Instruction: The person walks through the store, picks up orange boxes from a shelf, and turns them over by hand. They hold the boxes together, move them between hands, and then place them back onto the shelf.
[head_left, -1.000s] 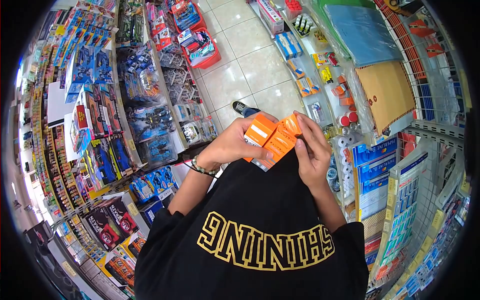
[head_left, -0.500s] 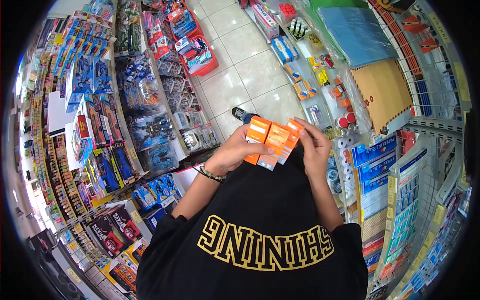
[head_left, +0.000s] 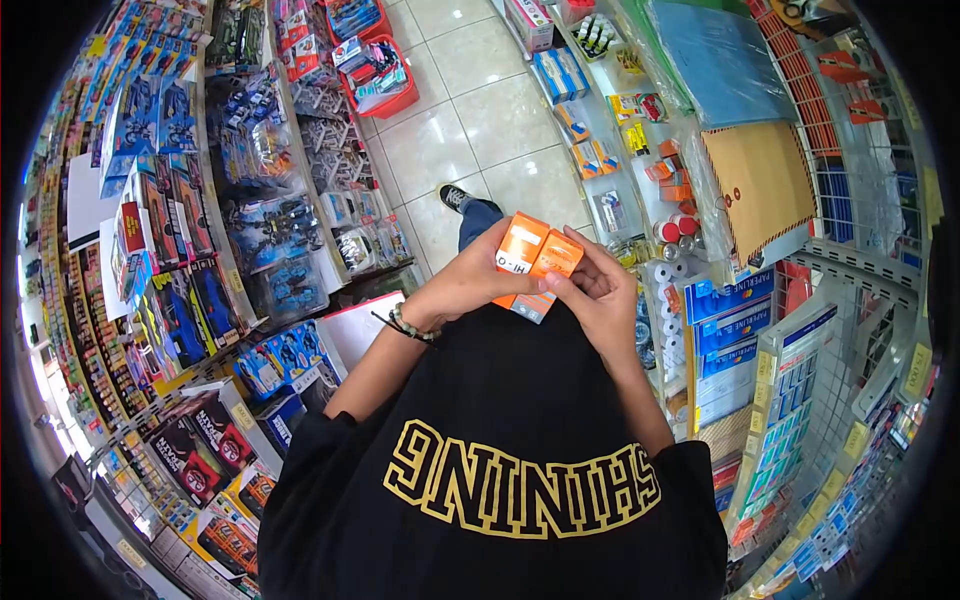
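Head view: toy shelving (head_left: 200, 230) runs along the left, stationery racks (head_left: 700, 200) along the right, with tiled floor (head_left: 470, 130) between. Both hands meet in front of the black shirt (head_left: 520, 400). The left hand (head_left: 468, 285), bead bracelet (head_left: 405, 325) at the wrist, wraps the orange boxes (head_left: 535, 262) from the side. The right hand (head_left: 600, 300) closes on their other side, fingers curled over. The boxes sit side by side, touching, at chest height. Recommended handling: press faces flush, support from beneath, grip lightly; thin card likely dents.
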